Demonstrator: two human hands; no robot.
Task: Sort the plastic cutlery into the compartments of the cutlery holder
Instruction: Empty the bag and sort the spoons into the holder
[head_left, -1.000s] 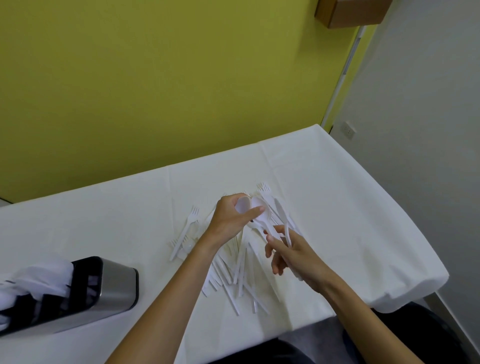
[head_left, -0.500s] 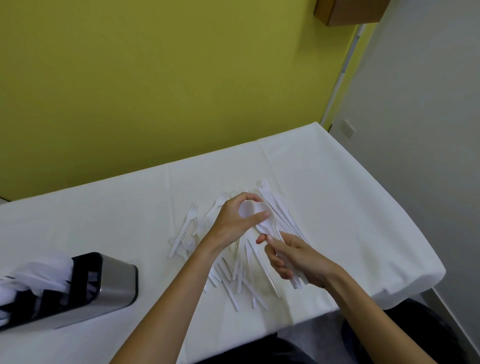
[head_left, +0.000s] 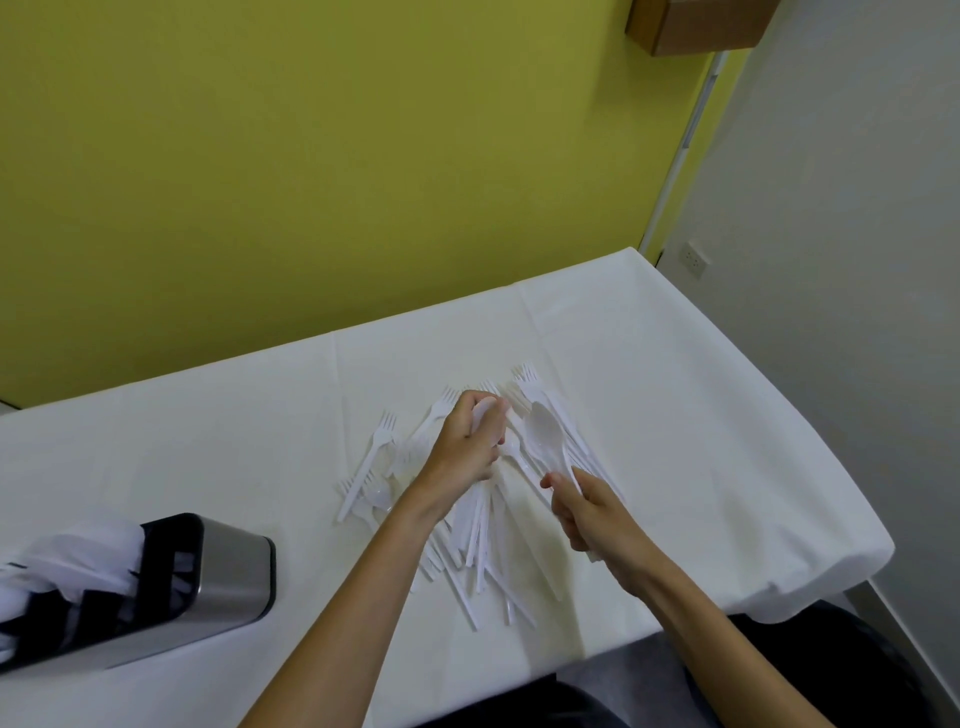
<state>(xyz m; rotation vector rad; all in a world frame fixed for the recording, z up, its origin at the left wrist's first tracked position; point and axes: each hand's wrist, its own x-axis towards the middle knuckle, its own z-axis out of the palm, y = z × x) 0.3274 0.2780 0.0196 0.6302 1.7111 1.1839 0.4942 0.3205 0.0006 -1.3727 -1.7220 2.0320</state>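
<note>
Left hand (head_left: 465, 441) is curled into a fist, fingers wrapped round the left spoon (head_left: 485, 409). Only its pale bowl peeks out at the fingertips. Right hand (head_left: 592, 514) pinches the right spoon (head_left: 543, 439) by the handle, thumb on top, the other fingers folded under. The bowl rides clear above the thumb, tilted up toward the left hand's fingertips, near them but apart.

Under and between both hands lies the pile (head_left: 483, 540) on the cloth (head_left: 675, 415), handles fanning back past the wrists. Forks (head_left: 382, 441) lie just outside the left knuckles, and one more pokes out beyond the right spoon's bowl. The holder (head_left: 228, 571) sits well apart, out past the left forearm, white pieces (head_left: 78, 561) already in it. Which compartments they fill, I cannot tell.
</note>
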